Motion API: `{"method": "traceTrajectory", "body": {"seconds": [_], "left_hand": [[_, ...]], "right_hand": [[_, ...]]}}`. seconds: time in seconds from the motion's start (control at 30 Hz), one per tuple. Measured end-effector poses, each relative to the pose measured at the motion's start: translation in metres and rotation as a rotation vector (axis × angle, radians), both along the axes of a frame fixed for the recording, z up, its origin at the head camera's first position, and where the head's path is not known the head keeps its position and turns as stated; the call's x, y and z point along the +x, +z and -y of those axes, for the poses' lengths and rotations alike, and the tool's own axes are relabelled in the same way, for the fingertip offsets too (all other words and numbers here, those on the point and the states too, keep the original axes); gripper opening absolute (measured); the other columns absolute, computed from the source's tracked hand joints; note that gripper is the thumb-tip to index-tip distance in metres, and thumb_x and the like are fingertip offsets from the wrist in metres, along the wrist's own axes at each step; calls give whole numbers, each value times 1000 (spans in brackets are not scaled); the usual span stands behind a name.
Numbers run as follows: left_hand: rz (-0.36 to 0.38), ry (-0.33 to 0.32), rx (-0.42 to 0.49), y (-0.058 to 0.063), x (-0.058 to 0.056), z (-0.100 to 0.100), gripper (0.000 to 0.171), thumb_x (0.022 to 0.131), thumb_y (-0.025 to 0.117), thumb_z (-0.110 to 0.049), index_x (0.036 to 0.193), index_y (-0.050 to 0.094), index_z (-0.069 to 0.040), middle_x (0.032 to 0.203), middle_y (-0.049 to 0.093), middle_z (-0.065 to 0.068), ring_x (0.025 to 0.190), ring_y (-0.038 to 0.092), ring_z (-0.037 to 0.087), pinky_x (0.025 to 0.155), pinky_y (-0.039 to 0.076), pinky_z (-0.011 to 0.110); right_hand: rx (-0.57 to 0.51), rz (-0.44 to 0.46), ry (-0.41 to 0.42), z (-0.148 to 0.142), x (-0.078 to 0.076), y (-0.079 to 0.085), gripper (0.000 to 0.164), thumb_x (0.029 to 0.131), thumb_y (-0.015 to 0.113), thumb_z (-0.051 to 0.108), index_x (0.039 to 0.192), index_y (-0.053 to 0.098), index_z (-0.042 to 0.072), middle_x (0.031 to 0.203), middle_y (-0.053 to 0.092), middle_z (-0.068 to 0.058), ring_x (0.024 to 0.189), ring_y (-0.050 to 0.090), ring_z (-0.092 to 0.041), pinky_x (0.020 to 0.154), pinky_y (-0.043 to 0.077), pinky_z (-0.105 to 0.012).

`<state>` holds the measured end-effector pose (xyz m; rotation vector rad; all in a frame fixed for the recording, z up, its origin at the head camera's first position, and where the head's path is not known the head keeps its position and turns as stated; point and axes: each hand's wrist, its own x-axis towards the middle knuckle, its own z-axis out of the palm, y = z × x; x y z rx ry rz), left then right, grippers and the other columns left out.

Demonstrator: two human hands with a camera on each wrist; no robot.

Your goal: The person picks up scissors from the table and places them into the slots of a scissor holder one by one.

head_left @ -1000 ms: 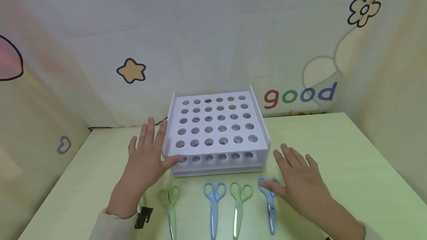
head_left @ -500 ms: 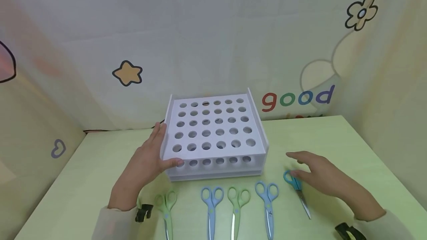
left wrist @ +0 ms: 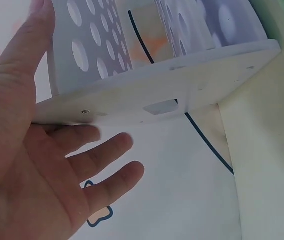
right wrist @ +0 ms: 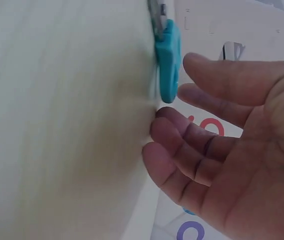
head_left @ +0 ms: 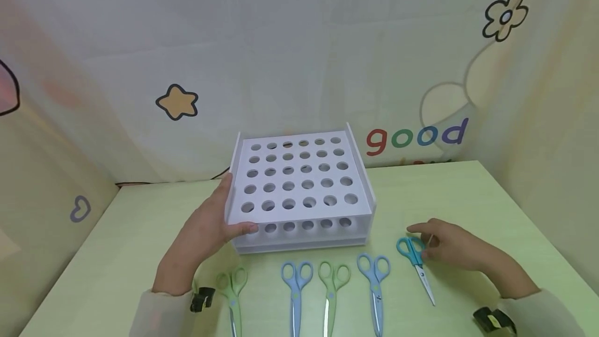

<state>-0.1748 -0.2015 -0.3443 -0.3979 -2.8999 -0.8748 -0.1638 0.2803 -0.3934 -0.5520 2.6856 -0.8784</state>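
A white rack with rows of round holes stands mid-table. At its left front corner rests my left hand, thumb against the front edge and fingers along the outer side. The left wrist view shows three fingers of this hand loosely bent, away from the side panel. To the right, my right hand is low over the table beside the handles of small teal scissors. In the right wrist view its thumb and fingers stand apart, with the teal handle just beyond the thumb tip.
In front of the rack lie green scissors, blue scissors, more green scissors and more blue scissors, handles toward the rack. A printed curtain hangs behind the pale green table.
My left hand has moved in against the rack's left corner. My right hand has moved right and down to the teal scissors, its fingers now more bent.
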Motion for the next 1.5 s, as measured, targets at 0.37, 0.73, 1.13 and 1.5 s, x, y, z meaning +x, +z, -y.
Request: {"method": "traceTrajectory", "body": {"seconds": [0.37, 0.73, 1.13, 1.5], "left_hand": [[-30, -15, -76, 3, -2, -2, 128, 75, 88, -46, 162, 4, -5, 167, -6, 14, 150, 13, 42, 112, 27, 59], [17, 10, -63, 4, -2, -4, 127, 77, 86, -48, 162, 2, -5, 168, -3, 11, 150, 13, 39, 114, 25, 57], [13, 6, -56, 2, -3, -5, 125, 78, 86, -46, 162, 2, -5, 168, -2, 11, 151, 13, 37, 114, 25, 56], [19, 19, -34, 0, -2, -4, 125, 78, 86, -45, 163, 2, -8, 168, -1, 10, 149, 20, 38, 112, 30, 56]], "right_hand": [[53, -55, 57, 0, -2, -9, 50, 82, 76, 1, 131, 65, 4, 96, 50, -4, 82, 46, -19, 69, 43, -30], [148, -158, 82, 7, -1, -11, 42, 81, 82, 5, 120, 69, 7, 92, 48, -4, 77, 45, -17, 67, 43, -32], [282, -204, 40, 19, 9, -8, 41, 78, 87, 10, 115, 69, 16, 91, 50, -3, 78, 47, -20, 66, 44, -35], [256, -159, 52, 15, 7, -2, 36, 78, 86, 13, 109, 69, 12, 94, 57, 1, 82, 53, -19, 74, 50, -41]]}}
